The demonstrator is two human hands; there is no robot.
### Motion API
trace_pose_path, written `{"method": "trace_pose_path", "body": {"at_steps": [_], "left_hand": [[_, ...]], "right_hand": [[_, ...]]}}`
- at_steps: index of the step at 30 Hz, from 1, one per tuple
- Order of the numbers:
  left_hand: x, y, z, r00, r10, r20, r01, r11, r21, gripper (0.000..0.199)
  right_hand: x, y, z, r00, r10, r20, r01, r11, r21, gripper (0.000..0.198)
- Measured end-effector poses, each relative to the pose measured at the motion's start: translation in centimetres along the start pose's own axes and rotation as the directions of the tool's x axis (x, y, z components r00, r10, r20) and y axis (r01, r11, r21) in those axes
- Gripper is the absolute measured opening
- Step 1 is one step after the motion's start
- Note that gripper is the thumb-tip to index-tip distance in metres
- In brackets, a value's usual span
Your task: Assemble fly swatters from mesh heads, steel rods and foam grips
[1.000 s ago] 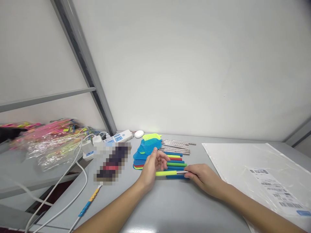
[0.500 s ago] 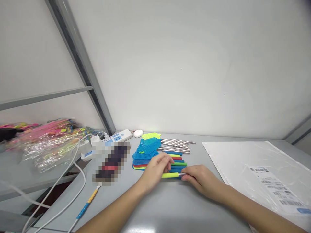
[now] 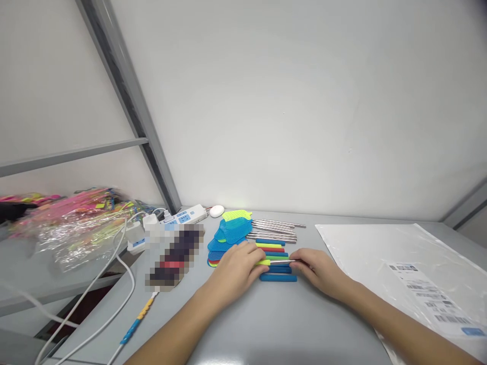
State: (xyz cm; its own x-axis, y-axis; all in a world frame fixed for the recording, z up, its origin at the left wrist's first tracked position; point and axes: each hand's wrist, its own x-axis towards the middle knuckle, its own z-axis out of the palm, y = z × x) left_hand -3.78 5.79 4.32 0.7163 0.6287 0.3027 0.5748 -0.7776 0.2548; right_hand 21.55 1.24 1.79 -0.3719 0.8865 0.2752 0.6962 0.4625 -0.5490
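Observation:
My left hand [image 3: 241,266] is closed around a yellow handle [image 3: 264,262], with most of it hidden in the palm. A thin metal rod [image 3: 280,261] runs out of the handle's right end. My right hand [image 3: 319,271] pinches the rod's far end between thumb and fingers. Beneath and behind them lie loose handle tubes, among them a blue one [image 3: 278,278] nearest me and a red one [image 3: 273,250]. Blue mesh fly swatter heads [image 3: 236,229] are piled behind my left hand, beside several metal rods [image 3: 272,235].
A large white plastic mailer [image 3: 365,253] with a printed label covers the right of the table. On the left are a power strip [image 3: 194,214], white cables [image 3: 131,284], a blurred-out object [image 3: 177,258] and bagged colourful items [image 3: 87,213]. A white round object [image 3: 216,211] sits near the wall.
Both hands have moved slightly up and away from me with the yellow handle. More metal rod now shows between them, and my right hand is further right along it. The front blue tube is uncovered.

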Motion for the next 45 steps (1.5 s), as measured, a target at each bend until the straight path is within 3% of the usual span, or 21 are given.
{"method": "trace_pose_path", "body": {"at_steps": [7,14,17,20,23,27,30,33,40,42,45], "left_hand": [[0.0,0.3,-0.3,0.997,-0.002,-0.074,0.005,0.999,0.040,0.012],[0.0,1.7,0.7,1.000,0.014,-0.006,-0.013,0.995,0.096,0.026],[0.0,2.5,1.3,0.999,0.017,0.046,-0.023,0.992,0.121,0.029],[-0.1,2.7,1.5,0.998,0.004,0.067,-0.010,0.995,0.104,0.032],[-0.3,2.2,1.2,0.998,-0.051,0.045,0.048,0.997,0.068,0.033],[-0.1,0.9,0.1,0.981,-0.186,0.058,0.182,0.981,0.064,0.038],[0.3,-0.3,-1.4,0.964,-0.260,0.050,0.258,0.965,0.042,0.039],[0.7,-1.8,-2.8,0.946,-0.323,0.019,0.323,0.946,0.015,0.037],[1.0,-5.2,-3.2,0.932,-0.361,-0.038,0.363,0.927,0.092,0.032],[1.1,-5.6,-2.7,0.927,-0.376,-0.014,0.373,0.914,0.156,0.037],[1.4,-5.5,-2.1,0.905,-0.420,0.061,0.400,0.892,0.211,0.050]], "right_hand": [[-0.5,-0.3,0.1,0.997,-0.025,-0.068,0.025,1.000,-0.007,0.025],[-0.4,0.0,0.2,0.989,-0.086,-0.118,0.075,0.993,-0.095,0.030],[0.2,-0.8,-0.6,0.994,-0.095,-0.055,0.088,0.989,-0.117,0.032],[-0.3,-0.8,-2.9,0.998,-0.043,0.046,0.052,0.974,-0.219,0.034],[-3.3,1.9,-5.4,0.985,0.170,0.034,-0.148,0.927,-0.345,0.043],[-10.3,7.5,-6.2,0.901,0.423,-0.095,-0.416,0.781,-0.465,0.066],[-14.4,9.8,-5.5,0.890,0.448,-0.087,-0.432,0.764,-0.479,0.070],[-15.9,10.8,-5.8,0.913,0.398,-0.093,-0.391,0.785,-0.480,0.068],[-13.3,13.4,-8.8,0.965,0.256,-0.055,-0.242,0.792,-0.561,0.048],[-10.5,12.9,-8.4,0.986,0.155,-0.053,-0.157,0.800,-0.580,0.037],[-3.7,9.5,-6.1,0.999,-0.038,-0.031,0.017,0.860,-0.510,0.027]]}}
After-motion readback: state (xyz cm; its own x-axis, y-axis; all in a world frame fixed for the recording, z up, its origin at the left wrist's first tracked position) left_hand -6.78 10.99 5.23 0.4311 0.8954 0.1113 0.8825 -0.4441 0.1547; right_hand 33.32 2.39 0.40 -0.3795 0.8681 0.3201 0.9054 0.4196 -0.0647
